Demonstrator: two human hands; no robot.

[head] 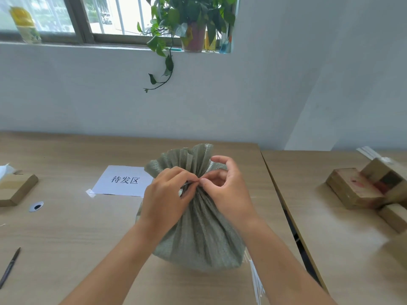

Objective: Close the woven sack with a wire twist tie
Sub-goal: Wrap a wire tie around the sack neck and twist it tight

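Observation:
A grey-green woven sack (199, 238) stands upright on the wooden table (88, 238), its mouth gathered into pleats that fan out above the neck. My left hand (169, 194) wraps the neck from the left, with its fingertips pinched at the front of the gather. From the right, my right hand (226, 188) pinches thumb and forefinger at the same spot. A thin wire twist tie (189, 183) runs around the neck, and both hands hold its ends where they meet; most of it is hidden by my fingers.
A white paper label (123, 180) with printed characters lies left of the sack. A wooden block (16, 190) and a pen (10, 267) are at the left. A second table (330, 227) on the right carries wooden blocks (354, 188). White ties (256, 280) lie by the sack's base.

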